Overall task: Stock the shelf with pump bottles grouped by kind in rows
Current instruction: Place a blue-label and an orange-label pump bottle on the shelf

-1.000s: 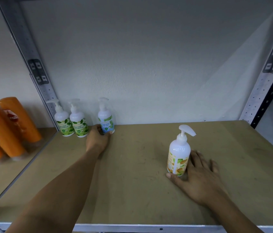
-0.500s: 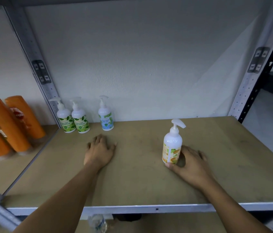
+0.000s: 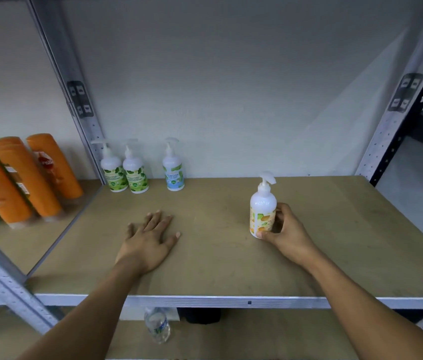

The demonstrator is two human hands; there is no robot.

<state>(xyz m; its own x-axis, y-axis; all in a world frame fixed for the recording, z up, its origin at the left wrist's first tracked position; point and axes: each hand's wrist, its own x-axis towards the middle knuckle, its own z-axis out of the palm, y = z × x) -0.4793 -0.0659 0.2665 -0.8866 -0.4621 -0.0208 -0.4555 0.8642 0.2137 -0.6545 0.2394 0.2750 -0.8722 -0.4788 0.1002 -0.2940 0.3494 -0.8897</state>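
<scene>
At three o'clock, the right hand (image 3: 289, 233) has its grip low around an orange-label pump bottle (image 3: 262, 203); the left hand (image 3: 148, 242) lies flat, empty. Pushed low, the tall bottle could topple.

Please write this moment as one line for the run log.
right hand: grips orange-label pump bottle, upright, mid-shelf | left hand: flat on shelf board | back row: two green-label bottles, one blue-label bottle

right hand (image 3: 287, 231) gripping orange-label bottle (image 3: 262, 211), left hand (image 3: 148, 241) flat

Tan shelf board (image 3: 218, 268) bears two green-label bottles (image 3: 132, 175), a blue-label bottle (image 3: 174, 175) at back-left, an orange-label bottle (image 3: 262, 216) mid-right.
</scene>
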